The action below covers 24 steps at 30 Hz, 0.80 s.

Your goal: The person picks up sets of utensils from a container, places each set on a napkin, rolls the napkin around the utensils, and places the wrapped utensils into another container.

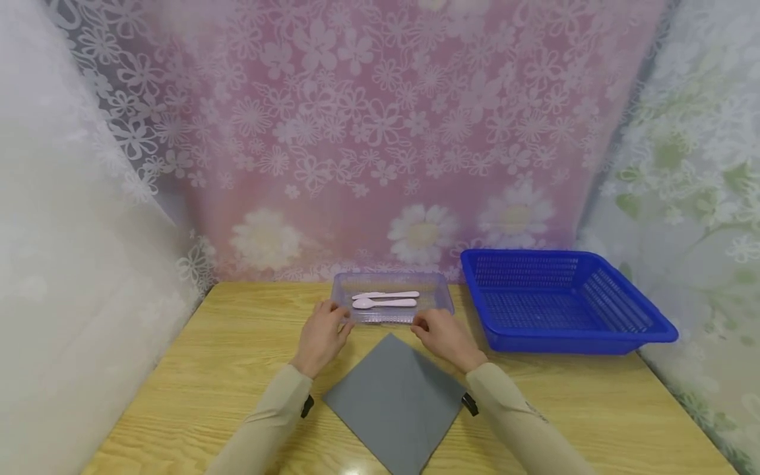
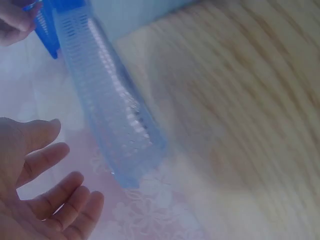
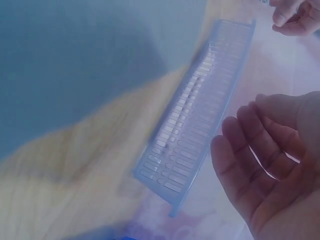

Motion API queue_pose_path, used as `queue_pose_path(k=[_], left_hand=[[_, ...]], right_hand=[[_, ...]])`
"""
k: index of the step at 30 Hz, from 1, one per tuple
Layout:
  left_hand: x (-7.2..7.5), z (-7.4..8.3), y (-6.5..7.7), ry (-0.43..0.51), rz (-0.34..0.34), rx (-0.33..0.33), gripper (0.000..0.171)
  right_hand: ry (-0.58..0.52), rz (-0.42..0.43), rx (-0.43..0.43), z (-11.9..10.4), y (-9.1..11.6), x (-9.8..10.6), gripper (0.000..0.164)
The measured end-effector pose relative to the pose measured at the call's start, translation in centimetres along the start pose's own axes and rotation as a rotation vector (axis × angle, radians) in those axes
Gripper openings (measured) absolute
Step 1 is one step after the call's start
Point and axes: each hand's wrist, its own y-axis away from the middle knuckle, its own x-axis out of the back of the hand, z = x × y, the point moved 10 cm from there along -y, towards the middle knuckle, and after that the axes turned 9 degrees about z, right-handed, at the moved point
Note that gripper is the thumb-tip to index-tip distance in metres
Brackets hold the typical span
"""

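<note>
A clear plastic basket (image 1: 380,318) with slotted walls stands at the back of the table. Inside it lie a pale spoon (image 1: 386,303) and, behind that, a slim pale utensil (image 1: 394,295), perhaps a knife. My left hand (image 1: 321,334) is by the basket's front left corner, and in the left wrist view its loosely bent fingers (image 2: 55,192) hold nothing. By the front right corner hovers my right hand (image 1: 446,338), its relaxed fingers (image 3: 237,155) apart from the basket wall in the right wrist view. In front of the basket, a grey square cloth (image 1: 398,404) lies diagonally.
To the right stands a large blue plastic basket (image 1: 582,339) with mesh walls. Everything rests on a wood-grain table (image 1: 196,396). Floral curtains (image 1: 380,132) close off the back and both sides.
</note>
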Motion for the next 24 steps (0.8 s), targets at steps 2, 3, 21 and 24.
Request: queue_pose_path(k=[2,3,21,24], left_hand=[[-0.1,-0.4,-0.1,-0.005,0.014,-0.003,0.016],[-0.1,-0.5,-0.1,-0.009,0.016,-0.002,0.017],[-2.7,-2.7,-1.2,-0.183,-0.033,0.085,0.027],[-2.8,-2.4,-1.4,-0.189,-0.003,0.062,0.021]], right_hand=[[-0.006,0.005,-0.012,0.1,-0.3,0.0,0.007],[-0.004,0.008,-0.016,0.2,-0.4,0.0,0.007],[0.072,-0.009,0.029,0.4,-3.1,-2.8,0.026],[0.086,0.019,0.037,0.6,-3.2,-3.0,0.022]])
